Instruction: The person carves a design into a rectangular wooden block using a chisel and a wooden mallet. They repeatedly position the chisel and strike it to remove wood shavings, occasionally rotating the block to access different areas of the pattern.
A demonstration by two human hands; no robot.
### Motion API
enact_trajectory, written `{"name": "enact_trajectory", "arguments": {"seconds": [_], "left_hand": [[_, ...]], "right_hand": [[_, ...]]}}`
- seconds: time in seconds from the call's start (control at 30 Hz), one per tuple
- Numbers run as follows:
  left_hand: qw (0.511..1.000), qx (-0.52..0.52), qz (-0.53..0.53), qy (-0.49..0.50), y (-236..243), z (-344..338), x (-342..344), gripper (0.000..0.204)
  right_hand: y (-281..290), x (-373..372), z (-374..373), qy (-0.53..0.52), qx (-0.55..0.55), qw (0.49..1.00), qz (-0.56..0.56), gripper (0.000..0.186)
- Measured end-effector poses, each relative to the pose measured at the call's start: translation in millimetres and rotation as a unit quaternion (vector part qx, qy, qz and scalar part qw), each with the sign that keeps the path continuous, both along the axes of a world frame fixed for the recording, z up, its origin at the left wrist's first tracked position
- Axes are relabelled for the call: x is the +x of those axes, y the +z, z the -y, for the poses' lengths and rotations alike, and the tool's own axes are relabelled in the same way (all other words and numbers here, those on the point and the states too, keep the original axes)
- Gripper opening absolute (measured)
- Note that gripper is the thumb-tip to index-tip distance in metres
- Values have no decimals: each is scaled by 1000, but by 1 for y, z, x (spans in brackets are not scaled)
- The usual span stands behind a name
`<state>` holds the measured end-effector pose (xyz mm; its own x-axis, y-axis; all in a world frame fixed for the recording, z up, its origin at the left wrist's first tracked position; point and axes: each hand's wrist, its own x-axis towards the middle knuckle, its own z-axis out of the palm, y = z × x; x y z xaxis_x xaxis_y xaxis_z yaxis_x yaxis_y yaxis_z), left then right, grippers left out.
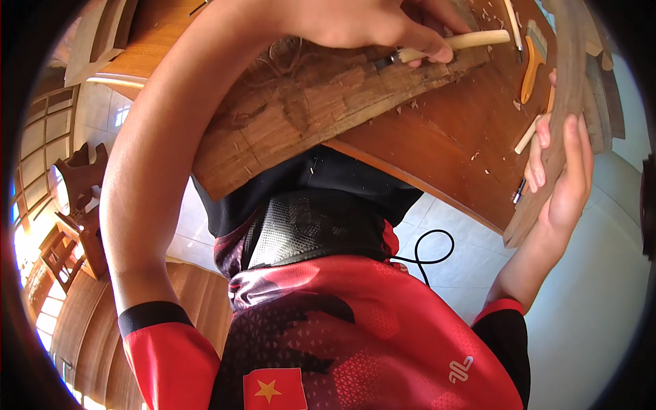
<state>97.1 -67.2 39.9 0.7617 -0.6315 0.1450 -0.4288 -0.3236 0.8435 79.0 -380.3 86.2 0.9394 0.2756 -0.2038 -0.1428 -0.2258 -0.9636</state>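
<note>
My left hand (372,27) is closed around the pale wooden handle of a chisel (482,41). The chisel's dark metal end lies against a brown wooden board (273,133) with a carved flower-like pattern in it. This board lies aslant on the table, its near corner jutting over my lap. At the right, my right hand (570,167) grips a long, narrow wooden strip (572,89), with fingers on both sides of it. Beside that hand lies another pale wooden handle (526,137), partly hidden.
A brush with an orange handle (529,78) and a thin pale stick-like tool (512,24) lie on the reddish table (444,150) among wood shavings. A small pen-like item (519,191) is near its right edge. A black cable (434,236) loops below. Wooden furniture (75,239) stands left.
</note>
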Motion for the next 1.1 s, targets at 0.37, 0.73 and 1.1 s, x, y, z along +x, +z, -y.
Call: {"name": "enact_trajectory", "arguments": {"seconds": [0.37, 0.73, 1.1], "left_hand": [[998, 44, 23, 31, -4, 5, 0, 37], [1000, -9, -3, 0, -12, 1, 6, 35], [998, -46, -45, -24, -2, -6, 0, 36]], "right_hand": [[-8, -30, -25, 64, -105, 991, -61, 43], [6, 1, 1, -40, 13, 999, 8, 46], [-17, -12, -5, 53, -105, 991, -55, 50]]}}
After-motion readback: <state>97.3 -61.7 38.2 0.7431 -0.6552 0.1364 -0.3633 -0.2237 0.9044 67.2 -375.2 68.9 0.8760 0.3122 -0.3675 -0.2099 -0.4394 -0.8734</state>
